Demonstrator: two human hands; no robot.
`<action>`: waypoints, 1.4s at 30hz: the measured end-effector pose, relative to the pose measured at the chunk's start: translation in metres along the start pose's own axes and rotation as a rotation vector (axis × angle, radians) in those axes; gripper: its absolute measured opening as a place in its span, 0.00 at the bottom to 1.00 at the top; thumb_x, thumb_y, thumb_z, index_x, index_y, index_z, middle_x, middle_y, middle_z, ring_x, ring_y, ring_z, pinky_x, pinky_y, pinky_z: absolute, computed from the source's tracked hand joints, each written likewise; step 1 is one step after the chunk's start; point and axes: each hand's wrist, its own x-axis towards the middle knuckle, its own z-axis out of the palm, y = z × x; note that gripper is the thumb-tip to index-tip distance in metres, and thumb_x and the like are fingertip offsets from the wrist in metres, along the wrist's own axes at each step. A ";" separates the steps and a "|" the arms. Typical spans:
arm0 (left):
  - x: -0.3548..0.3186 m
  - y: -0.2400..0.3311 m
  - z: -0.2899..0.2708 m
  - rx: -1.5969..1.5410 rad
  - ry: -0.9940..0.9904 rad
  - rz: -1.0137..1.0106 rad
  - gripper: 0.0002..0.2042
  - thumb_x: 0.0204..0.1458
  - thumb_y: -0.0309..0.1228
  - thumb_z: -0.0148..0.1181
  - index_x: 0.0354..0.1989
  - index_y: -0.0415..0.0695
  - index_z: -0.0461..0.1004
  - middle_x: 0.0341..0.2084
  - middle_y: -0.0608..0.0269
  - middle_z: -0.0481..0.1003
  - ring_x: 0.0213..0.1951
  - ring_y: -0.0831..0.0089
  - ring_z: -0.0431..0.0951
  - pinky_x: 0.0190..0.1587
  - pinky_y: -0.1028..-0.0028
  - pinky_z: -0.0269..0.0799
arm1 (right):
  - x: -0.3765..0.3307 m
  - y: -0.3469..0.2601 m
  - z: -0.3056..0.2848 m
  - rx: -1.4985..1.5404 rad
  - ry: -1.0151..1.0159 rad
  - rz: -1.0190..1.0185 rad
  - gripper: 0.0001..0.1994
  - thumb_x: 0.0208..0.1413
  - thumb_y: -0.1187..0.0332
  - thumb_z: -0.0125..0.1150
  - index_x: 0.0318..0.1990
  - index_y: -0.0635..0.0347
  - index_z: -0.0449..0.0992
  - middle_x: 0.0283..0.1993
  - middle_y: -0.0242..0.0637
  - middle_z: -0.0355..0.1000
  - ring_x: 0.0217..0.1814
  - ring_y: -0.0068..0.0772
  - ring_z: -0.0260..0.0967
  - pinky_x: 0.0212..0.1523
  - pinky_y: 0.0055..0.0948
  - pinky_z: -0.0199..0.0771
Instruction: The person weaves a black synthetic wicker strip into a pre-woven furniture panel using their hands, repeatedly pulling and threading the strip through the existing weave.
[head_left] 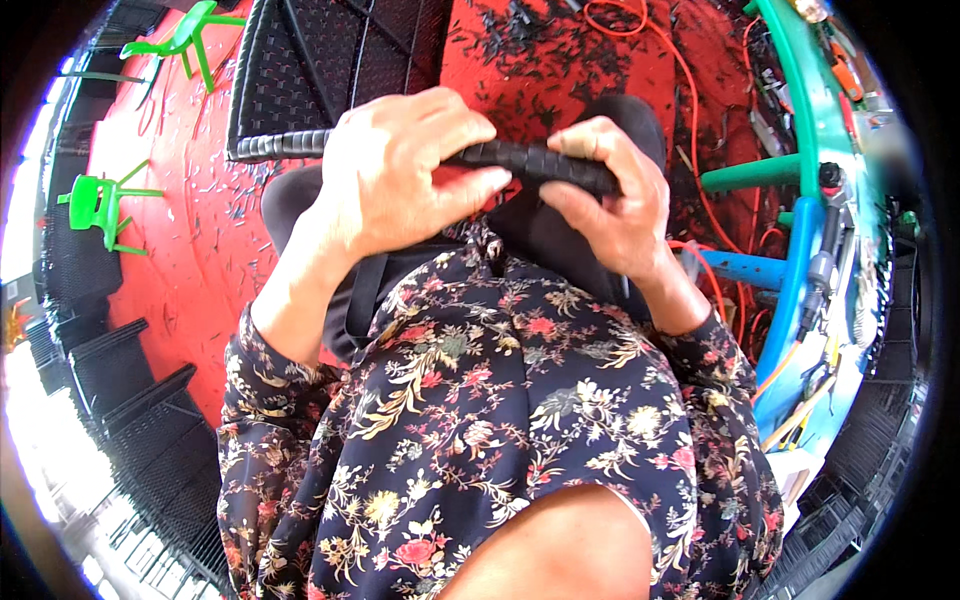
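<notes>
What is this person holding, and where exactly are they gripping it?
Both hands grip the black woven panel by its near rim: the left hand wraps over it, the right hand pinches its end.

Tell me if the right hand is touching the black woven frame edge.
Touching. The head view shows the right hand with fingers curled over the black woven frame edge, thumb beneath it.

A weaving workshop: black offcuts litter the red floor, woven panels stacked, tools on a bench
</notes>
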 end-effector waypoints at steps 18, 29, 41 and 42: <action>-0.108 0.022 -0.038 -0.153 -0.088 0.014 0.22 0.34 0.44 0.68 0.28 0.34 0.73 0.24 0.54 0.74 0.24 0.62 0.75 0.26 0.68 0.63 | -0.025 -0.017 0.042 1.099 -0.705 0.626 0.27 0.48 0.71 0.58 0.57 0.69 0.60 0.49 0.43 0.69 0.50 0.30 0.66 0.53 0.31 0.65; -0.131 0.037 -0.046 -0.096 -0.014 -0.162 0.21 0.29 0.42 0.69 0.29 0.39 0.76 0.29 0.58 0.75 0.32 0.64 0.77 0.49 0.63 0.59 | -0.029 -0.023 0.075 0.713 -0.884 0.259 0.17 0.46 0.80 0.55 0.46 0.63 0.72 0.39 0.39 0.67 0.37 0.31 0.69 0.40 0.27 0.70; -0.133 0.044 -0.049 -0.082 -0.005 -0.188 0.20 0.29 0.40 0.69 0.29 0.39 0.76 0.31 0.58 0.75 0.33 0.64 0.77 0.49 0.63 0.60 | -0.022 -0.038 0.090 0.792 -0.886 0.635 0.10 0.41 0.72 0.60 0.33 0.66 0.77 0.30 0.45 0.75 0.34 0.33 0.74 0.39 0.27 0.70; -0.134 0.045 -0.049 -0.073 -0.001 -0.187 0.20 0.29 0.40 0.69 0.29 0.39 0.76 0.31 0.58 0.75 0.33 0.64 0.77 0.49 0.63 0.60 | -0.022 -0.038 0.091 0.797 -0.896 0.660 0.10 0.41 0.72 0.60 0.32 0.66 0.77 0.29 0.45 0.75 0.34 0.33 0.74 0.38 0.27 0.70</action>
